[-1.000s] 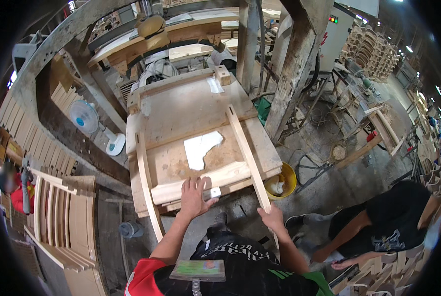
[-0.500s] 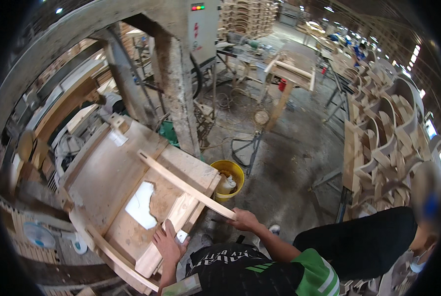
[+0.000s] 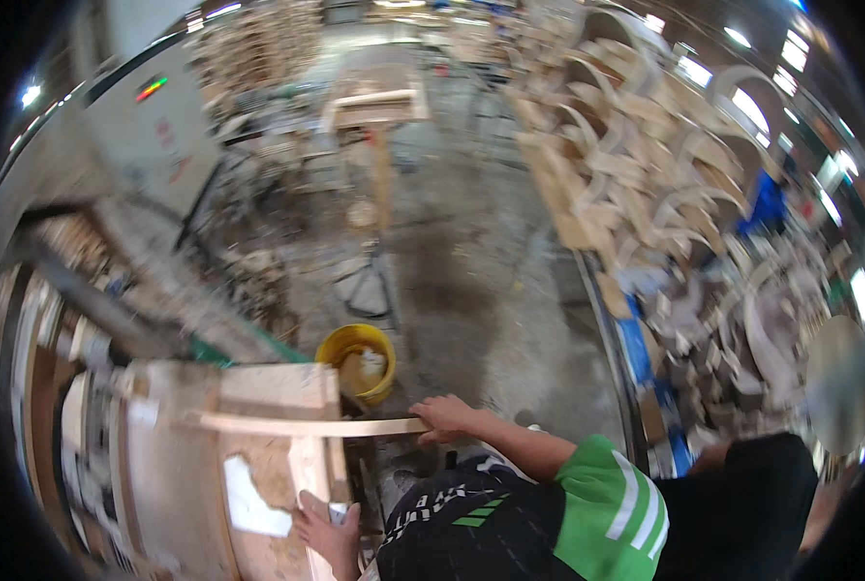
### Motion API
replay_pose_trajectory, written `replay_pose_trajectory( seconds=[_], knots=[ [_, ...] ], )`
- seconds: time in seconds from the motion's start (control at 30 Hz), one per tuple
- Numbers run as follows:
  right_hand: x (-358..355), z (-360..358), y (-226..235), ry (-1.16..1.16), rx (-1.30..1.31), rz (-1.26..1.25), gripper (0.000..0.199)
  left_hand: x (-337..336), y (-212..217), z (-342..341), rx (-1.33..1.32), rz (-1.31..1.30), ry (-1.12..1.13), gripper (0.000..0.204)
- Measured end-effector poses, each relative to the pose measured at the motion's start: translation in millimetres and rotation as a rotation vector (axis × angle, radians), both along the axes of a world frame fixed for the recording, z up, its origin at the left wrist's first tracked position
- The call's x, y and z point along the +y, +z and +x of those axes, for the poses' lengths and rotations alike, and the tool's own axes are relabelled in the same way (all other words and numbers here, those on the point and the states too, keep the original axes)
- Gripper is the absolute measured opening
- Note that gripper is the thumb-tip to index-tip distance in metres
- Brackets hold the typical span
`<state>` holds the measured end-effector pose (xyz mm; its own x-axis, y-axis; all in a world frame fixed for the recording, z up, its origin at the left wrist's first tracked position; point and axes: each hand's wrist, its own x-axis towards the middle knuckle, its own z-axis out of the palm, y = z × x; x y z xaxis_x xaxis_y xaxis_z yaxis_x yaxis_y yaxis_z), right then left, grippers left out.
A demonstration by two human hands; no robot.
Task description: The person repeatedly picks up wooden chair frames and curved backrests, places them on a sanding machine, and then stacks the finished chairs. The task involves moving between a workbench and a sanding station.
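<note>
One curved wooden rail (image 3: pixel 316 427): right hand (image 3: pixel 446 418) grips its end; left hand (image 3: pixel 330 535) contacts wooden board (image 3: pixel 308 465), grasp indeterminable; uneven pull could skew it.

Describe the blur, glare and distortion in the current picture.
Head view: motion blur smears the grey cabinet and piled curved wood; head view: bright overhead lights wash out to white at upper right; head view: fisheye corners go black; head view: the right hand looks crisper than the far end of the wooden strip it holds.
</note>
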<state>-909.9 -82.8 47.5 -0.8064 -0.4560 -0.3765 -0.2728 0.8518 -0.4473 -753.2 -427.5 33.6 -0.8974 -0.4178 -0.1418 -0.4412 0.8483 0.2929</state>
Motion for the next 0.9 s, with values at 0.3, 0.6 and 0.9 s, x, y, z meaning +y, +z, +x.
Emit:
replay_pose_trajectory(
  seconds=[0.3, 0.6, 0.9],
  knots=[
    [140, 55, 29, -0.577, 0.235, -0.165, 0.062, 58, 54, -90, 0.704, 0.119, -0.418, 0.042],
    [409, 156, 133, -1.463, 1.125, -0.136, 0.027, 179, 57, -144, 0.517, 0.783, -0.485, 0.033],
    [638, 268, 177, -1.813, 0.910, 0.791, 0.056, 315, 55, -121, 0.467, 0.635, -0.732, 0.028]
  ],
)
